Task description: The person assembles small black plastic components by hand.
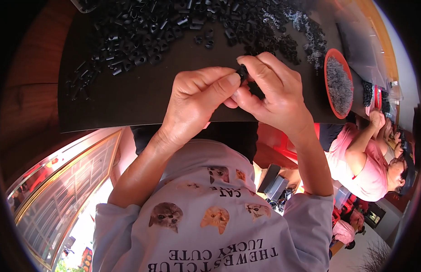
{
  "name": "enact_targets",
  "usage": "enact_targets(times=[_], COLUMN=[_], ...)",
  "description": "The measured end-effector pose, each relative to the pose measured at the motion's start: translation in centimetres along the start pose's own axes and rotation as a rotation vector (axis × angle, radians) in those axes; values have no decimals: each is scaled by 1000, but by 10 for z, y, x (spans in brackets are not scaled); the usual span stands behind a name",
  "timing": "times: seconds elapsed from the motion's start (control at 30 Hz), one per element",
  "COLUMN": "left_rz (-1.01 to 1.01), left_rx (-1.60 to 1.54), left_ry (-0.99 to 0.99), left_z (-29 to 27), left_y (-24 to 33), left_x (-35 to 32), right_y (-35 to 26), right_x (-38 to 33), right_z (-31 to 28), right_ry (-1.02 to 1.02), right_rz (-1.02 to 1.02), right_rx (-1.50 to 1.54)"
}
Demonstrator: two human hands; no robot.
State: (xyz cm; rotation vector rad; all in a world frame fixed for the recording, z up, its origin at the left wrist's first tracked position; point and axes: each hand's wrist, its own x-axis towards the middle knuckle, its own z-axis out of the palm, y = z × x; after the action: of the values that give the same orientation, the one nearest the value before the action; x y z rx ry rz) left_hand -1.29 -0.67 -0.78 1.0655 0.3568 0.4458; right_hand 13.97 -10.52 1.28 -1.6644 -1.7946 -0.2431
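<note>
Over the near part of the dark table [129, 102], my two hands meet at a small black plastic part [242, 73]. My left hand [197, 97] pinches it between thumb and index finger. From the other side, the fingers of my right hand [276, 88] close on the same part. Much of it is hidden behind the fingertips. Beyond my hands lies a wide heap of black plastic pieces [151, 34], many of them hollow and tube-like. Smaller black pieces [283, 47] and loose metal springs [305, 27] are heaped at the far right.
An orange bowl [336, 52] full of fine metal springs stands right of my right hand. Thin black pieces [79, 84] lie scattered at the table's left. Clear plastic sheeting [362, 38] covers the far right side. A person in pink [355, 158] sits at the right.
</note>
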Motion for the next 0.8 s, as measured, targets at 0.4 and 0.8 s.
enact_targets(times=[0.4, 0.8], left_rz=[122, 122], left_rx=[55, 92], left_ry=[-9, -8], left_z=[3, 0], left_y=[-4, 1], left_x=[2, -2], right_y=[-2, -12], right_x=[3, 8], right_z=[6, -9], right_ry=[48, -82], right_rz=[-104, -123], right_rx=[-87, -91])
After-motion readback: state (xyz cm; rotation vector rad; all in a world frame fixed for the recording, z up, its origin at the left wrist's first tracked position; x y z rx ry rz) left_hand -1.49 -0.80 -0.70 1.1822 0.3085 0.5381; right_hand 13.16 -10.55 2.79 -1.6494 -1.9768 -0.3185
